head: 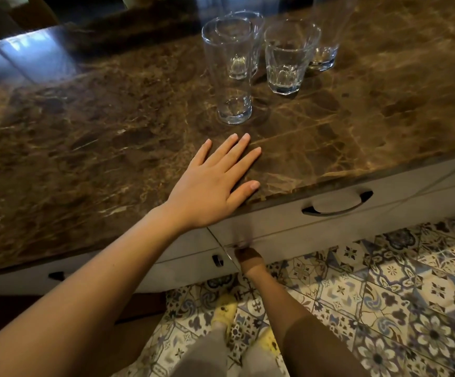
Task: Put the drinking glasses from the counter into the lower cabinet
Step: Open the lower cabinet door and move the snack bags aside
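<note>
Several clear drinking glasses stand on the brown marble counter (90, 148). A tall glass (230, 74) is nearest, a shorter faceted glass (287, 58) stands to its right, another glass (251, 23) is behind, and a tall one (327, 34) stands at the far right. My left hand (215, 183) lies flat on the counter edge, fingers spread, just short of the nearest glass. My right hand (246, 254) reaches down under the counter to the top edge of a lower cabinet door (297, 235); its fingers are blurred and partly hidden.
A drawer front with a dark curved handle (336, 204) sits under the counter at right. Small dark handles (217, 259) mark the cabinet fronts at left. Patterned floor tiles (384, 295) and my feet in yellow slippers (225, 308) are below.
</note>
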Available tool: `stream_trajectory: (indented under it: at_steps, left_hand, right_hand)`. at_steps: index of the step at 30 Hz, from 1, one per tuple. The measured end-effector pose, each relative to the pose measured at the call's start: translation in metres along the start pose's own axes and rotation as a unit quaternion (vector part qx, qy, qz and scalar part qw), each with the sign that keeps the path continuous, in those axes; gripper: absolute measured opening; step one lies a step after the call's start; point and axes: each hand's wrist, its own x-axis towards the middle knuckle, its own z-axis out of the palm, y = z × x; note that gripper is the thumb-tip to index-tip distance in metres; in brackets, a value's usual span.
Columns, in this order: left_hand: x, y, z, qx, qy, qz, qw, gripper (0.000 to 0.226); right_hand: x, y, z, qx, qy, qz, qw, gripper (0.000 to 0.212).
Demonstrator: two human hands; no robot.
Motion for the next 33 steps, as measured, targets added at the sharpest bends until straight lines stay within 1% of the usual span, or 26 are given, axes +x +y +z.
stream_trajectory:
  at_steps: [2, 5, 7, 9, 11, 13, 18, 24, 27, 31, 33]
  left_hand:
    - [0.0, 0.0, 0.0, -0.002, -0.003, -0.001, 1.0, 0.063]
    - [0.001, -0.001, 0.0, 0.001, -0.003, 0.005, 1.0, 0.063]
    - [0.001, -0.001, 0.002, 0.003, -0.003, 0.01, 1.0, 0.062]
    - [0.001, -0.002, 0.002, 0.003, 0.001, 0.015, 1.0, 0.062]
    - [0.002, -0.003, 0.003, 0.007, 0.005, 0.023, 1.0, 0.06]
    - [0.003, -0.004, 0.004, 0.008, 0.005, 0.027, 1.0, 0.059]
    - [0.004, -0.005, 0.004, 0.007, -0.005, 0.032, 0.999, 0.06]
    - [0.005, -0.006, 0.005, 0.002, -0.002, 0.045, 0.999, 0.06]
    - [0.005, -0.004, 0.004, 0.0, 0.01, 0.048, 0.999, 0.06]
    - [0.003, 0.005, 0.004, -0.003, 0.004, 0.043, 0.999, 0.06]
    - [-0.002, 0.015, 0.008, 0.019, 0.015, 0.049, 0.999, 0.064]
  right_hand:
    - [0.002, 0.002, 0.007, -0.013, -0.002, 0.003, 1.0, 0.041]
    - [0.001, 0.004, 0.013, 0.083, 0.044, 0.044, 0.995, 0.04]
    - [0.002, 0.009, 0.014, 0.099, 0.045, 0.058, 0.992, 0.04]
    - [-0.001, 0.011, 0.014, 0.103, 0.057, 0.049, 0.992, 0.038]
    - [-0.009, 0.018, 0.018, 0.105, 0.074, 0.021, 0.991, 0.036]
    - [-0.021, 0.027, 0.026, 0.116, 0.094, 0.002, 0.989, 0.037]
    - [-0.046, 0.05, 0.036, 0.104, 0.137, -0.011, 0.985, 0.039]
    - [-0.085, 0.093, 0.044, 0.144, 0.187, 0.024, 0.971, 0.043]
    - [-0.106, 0.117, 0.045, 0.172, 0.214, 0.024, 0.961, 0.045]
    - [-0.129, 0.143, 0.04, 0.222, 0.228, 0.045, 0.947, 0.052]
    - [-0.138, 0.152, 0.035, 0.221, 0.235, 0.041, 0.946, 0.055]
